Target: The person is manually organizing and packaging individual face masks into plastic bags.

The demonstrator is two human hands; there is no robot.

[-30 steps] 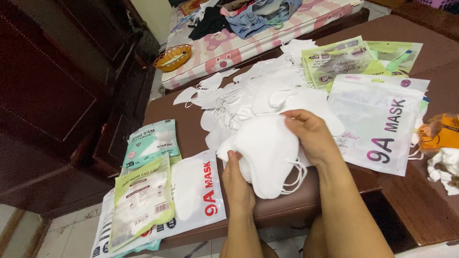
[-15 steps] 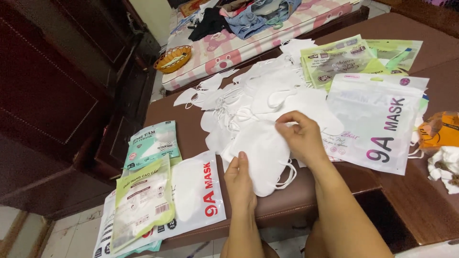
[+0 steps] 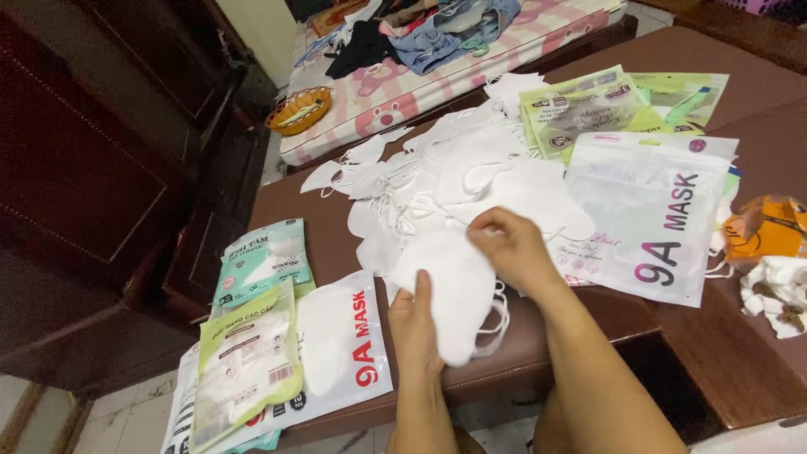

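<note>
Lower centre of the frame: a stack of white folded masks (image 3: 450, 290) lies at the near edge of the brown table (image 3: 588, 315), between both hands.
Left hand: the left hand (image 3: 414, 324) grasps the stack's lower left edge, thumb lying up over the top mask.
Right hand: the right hand (image 3: 511, 245) pinches the stack's upper right corner with bent fingers.
Handling: the masks look light, soft and floppy, apt to slide off one another; judged best held flat by the folded edges, not by the thin ear loops (image 3: 496, 313) dangling at the right.
Just above: a loose heap of white masks (image 3: 458, 172) spreads across the table's middle.
Right: a large white pouch (image 3: 651, 223) with green packets (image 3: 580, 109) beyond it; an orange wrapper (image 3: 765, 229) at the far right.
Lower left: white and green mask packets (image 3: 252, 370) overlapping.
Top: a pink patterned mattress (image 3: 437, 80) with clothes and a small woven basket (image 3: 298, 109).
</note>
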